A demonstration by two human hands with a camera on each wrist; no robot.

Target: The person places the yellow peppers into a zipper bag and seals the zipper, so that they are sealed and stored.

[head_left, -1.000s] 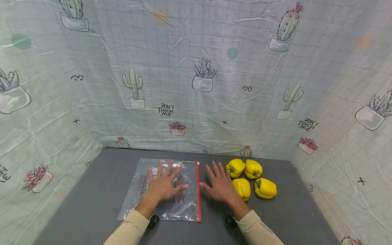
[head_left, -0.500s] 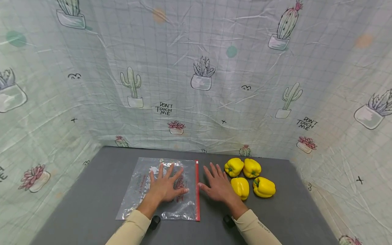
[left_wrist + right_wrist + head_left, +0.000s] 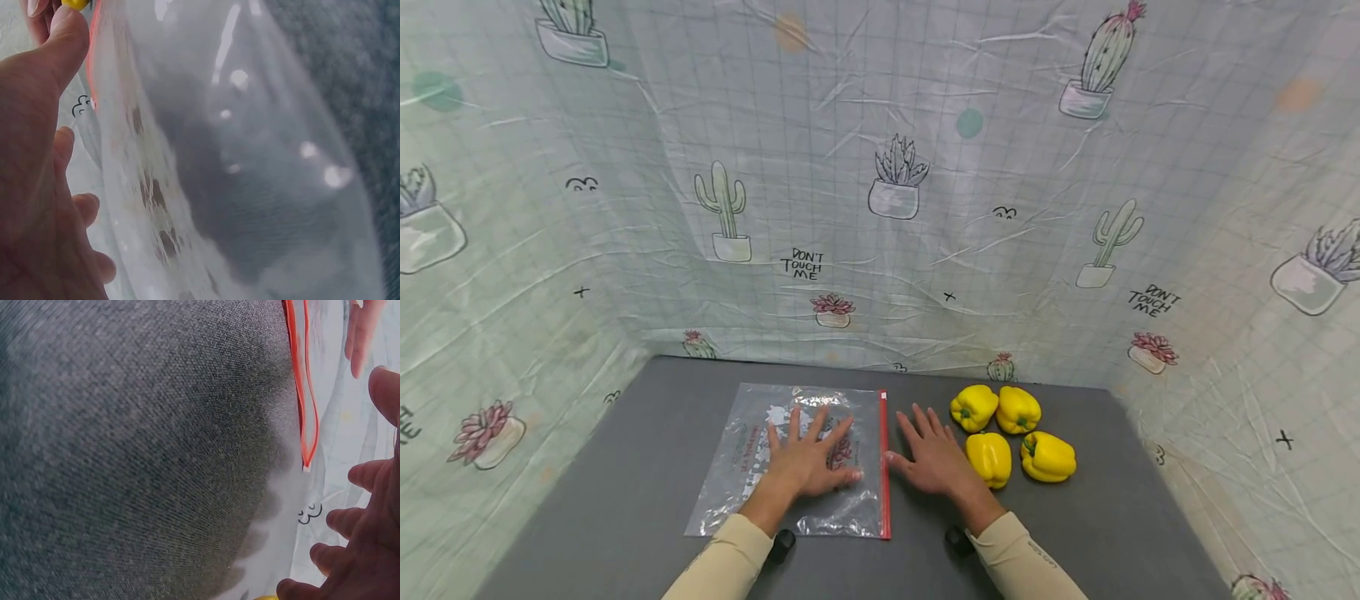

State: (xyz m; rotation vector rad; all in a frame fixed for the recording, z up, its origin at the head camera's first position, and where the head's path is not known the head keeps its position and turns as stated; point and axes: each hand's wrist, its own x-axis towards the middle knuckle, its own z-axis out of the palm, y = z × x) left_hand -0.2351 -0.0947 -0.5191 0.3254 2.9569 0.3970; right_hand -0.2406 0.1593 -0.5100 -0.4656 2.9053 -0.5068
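Note:
A clear zip bag (image 3: 752,454) with red print and a red zip strip (image 3: 883,467) lies flat on the grey table (image 3: 625,500). My left hand (image 3: 808,462) rests flat on the bag, fingers spread; the left wrist view shows the hand (image 3: 37,169) beside the bag's plastic (image 3: 250,175). My right hand (image 3: 931,457) lies flat on the table just right of the zip strip, fingers spread, holding nothing. In the right wrist view its fingers (image 3: 369,481) are near the red strip (image 3: 306,406). Several yellow bell peppers (image 3: 1011,433) sit right of that hand, the nearest pepper (image 3: 989,457) close to it.
A cactus-print sheet (image 3: 880,192) walls in the table at the back and on both sides. Bare grey table surface lies left of the bag and right of the peppers (image 3: 1135,517).
Both hands have slid a little toward me across the bag and table. The bag and the peppers have kept their places.

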